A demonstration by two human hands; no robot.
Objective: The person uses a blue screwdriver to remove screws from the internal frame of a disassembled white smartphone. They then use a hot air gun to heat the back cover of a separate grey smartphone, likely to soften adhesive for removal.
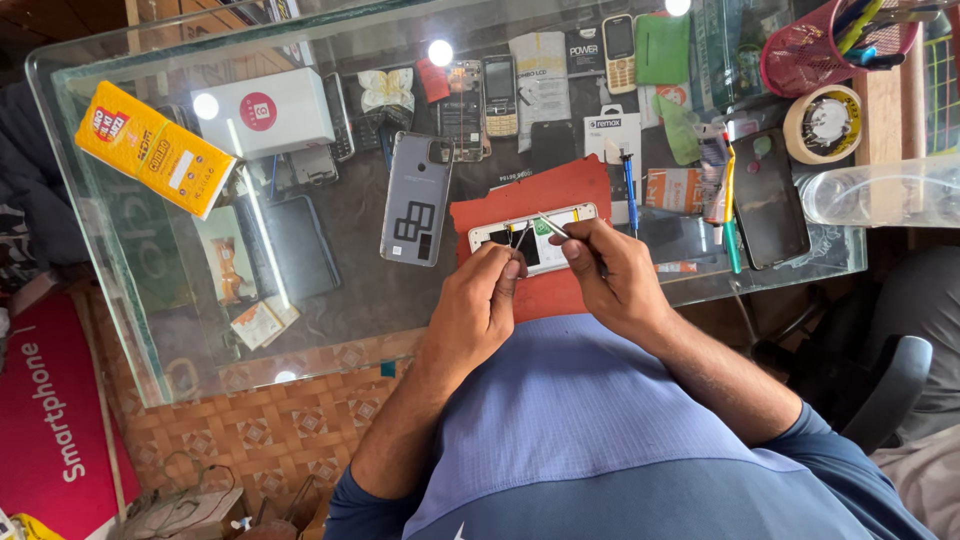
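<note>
**Opened phone worked on with tweezers**

An opened white phone (533, 236) is laid on a red mat (530, 205) atop the glass counter (120, 250); it is steadied by the left hand (478, 300), fingers curled closed; thin tweezers (553, 226) are pinched by the right hand (612, 272); a grey back cover (417, 198) is seen just beside the mat.

The near half of the opened white phone (532, 236) is lying hidden under the left hand (478, 300) and right hand (612, 272). The tip of the thin tool (553, 226) is too small to make out. At the far right, the red mesh basket (800, 60) is running off the edge.
</note>
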